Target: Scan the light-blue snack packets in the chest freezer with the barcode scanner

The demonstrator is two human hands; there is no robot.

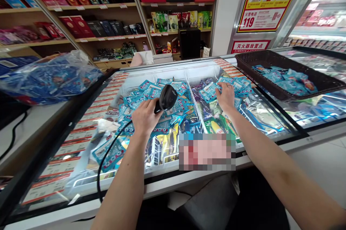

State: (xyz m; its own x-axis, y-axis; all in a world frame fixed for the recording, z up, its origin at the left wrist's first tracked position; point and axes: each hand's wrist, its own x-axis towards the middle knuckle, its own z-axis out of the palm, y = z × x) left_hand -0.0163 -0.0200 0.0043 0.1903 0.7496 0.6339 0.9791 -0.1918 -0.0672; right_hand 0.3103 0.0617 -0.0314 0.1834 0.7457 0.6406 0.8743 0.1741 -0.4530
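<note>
My left hand is closed round the handle of a black barcode scanner, whose head points away over a spread of blue packets. A black cable hangs from the scanner past my left forearm. Further right, my right hand reaches down among more of these packets, with thumb and index finger at the edge of one blue packet. Its grip is partly hidden. Below the hands is a chest freezer with wrapped ice creams in white wire baskets.
A brown basket with blue packets stands at the right. Left lies a clear plastic bag full of blue packets. Price labels line the freezer's left side. Stocked shelves rise behind. A blurred patch covers part of the front edge.
</note>
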